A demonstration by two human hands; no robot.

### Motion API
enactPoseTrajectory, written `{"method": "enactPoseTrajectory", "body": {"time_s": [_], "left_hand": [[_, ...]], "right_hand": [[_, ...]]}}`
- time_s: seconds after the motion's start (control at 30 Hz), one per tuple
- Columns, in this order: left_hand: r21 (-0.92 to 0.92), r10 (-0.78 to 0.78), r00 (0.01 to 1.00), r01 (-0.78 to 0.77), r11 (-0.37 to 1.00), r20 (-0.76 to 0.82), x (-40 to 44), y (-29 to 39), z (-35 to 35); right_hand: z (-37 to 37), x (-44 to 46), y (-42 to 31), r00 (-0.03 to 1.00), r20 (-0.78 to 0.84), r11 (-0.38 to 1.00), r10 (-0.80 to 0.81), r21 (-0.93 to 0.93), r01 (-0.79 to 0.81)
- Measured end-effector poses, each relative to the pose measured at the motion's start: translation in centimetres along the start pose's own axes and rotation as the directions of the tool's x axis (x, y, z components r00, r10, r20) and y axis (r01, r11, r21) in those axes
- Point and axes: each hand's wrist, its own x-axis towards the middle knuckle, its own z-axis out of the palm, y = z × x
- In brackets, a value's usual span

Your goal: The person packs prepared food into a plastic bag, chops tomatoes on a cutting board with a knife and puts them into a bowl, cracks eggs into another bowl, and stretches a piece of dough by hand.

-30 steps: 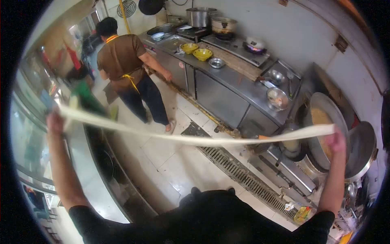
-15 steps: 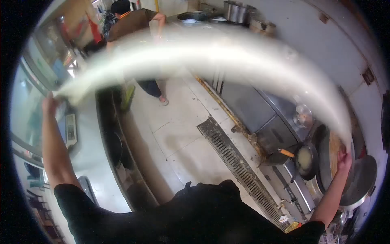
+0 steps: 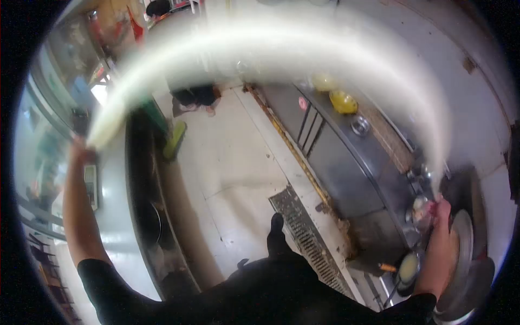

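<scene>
A long strip of pale dough (image 3: 281,40), smeared by motion, arcs high between my two hands. Its left end is gripped in my left hand (image 3: 81,150), over the metal counter at the left. My right hand (image 3: 437,208) is closed on the other end, in front of the steel bowl and the stove side at the right. Both arms are spread wide, and the strip's middle rises well above the hands, partly hiding the far part of the kitchen.
A co-worker (image 3: 192,95) stands at the far end, mostly behind the strip. Yellow bowls (image 3: 343,102) and a small metal bowl (image 3: 360,125) sit on the right counter. A large wok (image 3: 463,254) and a small pan (image 3: 409,267) are at lower right. A drain grate (image 3: 306,233) crosses the floor.
The strip has gone from a low sag to a high arc between my hands. The view has shifted, and the co-worker has moved toward the far end.
</scene>
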Motion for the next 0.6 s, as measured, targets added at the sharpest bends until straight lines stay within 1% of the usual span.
{"method": "enactPoseTrajectory", "body": {"time_s": [0.03,0.07,0.1,0.13,0.17,0.23,0.27,0.3,0.33,0.37,0.4,0.43,0.47,0.5,0.53,0.57,0.6], "left_hand": [[-0.299,-0.163,0.986,0.163,0.94,0.026,0.8,1.7,1.1],[-0.251,-0.156,0.983,0.175,0.952,0.094,3.6,1.5,-0.1],[-0.197,-0.15,0.975,0.182,0.963,0.165,7.7,-0.4,-2.5],[-0.159,-0.004,0.985,0.032,0.987,0.17,12.2,-2.1,-4.2],[-0.544,-0.133,0.99,0.131,0.829,0.037,15.2,-3.4,-4.7],[-0.447,-0.227,0.972,0.176,0.877,-0.064,14.9,1.9,-6.7],[-0.442,-0.244,0.968,0.194,0.876,-0.058,14.2,2.2,-5.2],[-0.531,-0.148,0.973,0.22,0.818,0.175,13.9,1.9,-2.9],[-0.611,-0.017,0.926,0.263,0.747,0.378,14.2,1.4,-0.4],[-0.36,-0.239,0.897,0.376,0.854,0.371,15.5,0.8,2.3],[-0.315,-0.161,0.979,0.194,0.929,0.129,17.7,-1.3,4.2],[-0.216,-0.044,0.993,0.02,0.976,-0.107,19.7,-2.7,5.4],[-0.489,-0.098,0.994,0.104,0.866,0.039,22.4,-1.9,3.6],[-0.705,-0.105,0.975,0.215,0.676,0.196,25.2,-1.1,0.4],[-0.664,-0.193,0.967,0.255,0.703,0.167,27.6,-0.7,-1.6],[-0.624,-0.276,0.952,0.295,0.723,0.13,29.5,-0.4,-2.2],[-0.629,-0.278,0.952,0.295,0.72,0.128,30.8,-0.4,-0.7]], "right_hand": [[4.3,-0.8,-3.7,0.995,-0.088,0.988,0.037,-0.145,-0.05],[6.0,0.6,-6.7,0.996,-0.059,0.99,-0.061,0.122,0.068],[7.1,1.7,-9.5,0.987,-0.053,0.91,-0.154,0.382,0.163],[6.4,4.0,-13.0,0.933,0.189,0.837,-0.308,0.519,0.171],[7.6,5.0,-16.4,0.94,0.128,0.796,-0.315,0.576,0.188],[9.3,10.7,-19.7,0.985,-0.007,0.762,-0.171,0.633,0.137],[10.7,15.7,-17.9,0.926,0.25,0.729,-0.284,0.683,0.039],[13.1,20.4,-15.8,0.787,0.476,0.704,-0.393,0.707,-0.076],[18.3,19.2,-16.7,0.914,0.359,0.895,-0.19,0.446,0.01],[21.4,19.9,-19.4,0.907,0.371,0.896,-0.198,0.443,0.014],[24.3,20.0,-23.5,0.911,0.343,0.879,-0.23,0.475,0.043],[26.6,20.3,-27.2,0.915,0.313,0.86,-0.256,0.505,0.068],[28.5,21.1,-30.4,0.919,0.279,0.838,-0.279,0.537,0.091],[30.1,21.5,-33.2,0.923,0.242,0.817,-0.299,0.565,0.116],[32.0,22.3,-35.0,0.926,0.205,0.796,-0.317,0.589,0.142],[33.6,23.3,-36.2,0.925,0.208,0.797,-0.319,0.586,0.143],[35.3,24.0,-37.8,0.918,0.175,0.758,-0.355,0.628,0.174]]}}
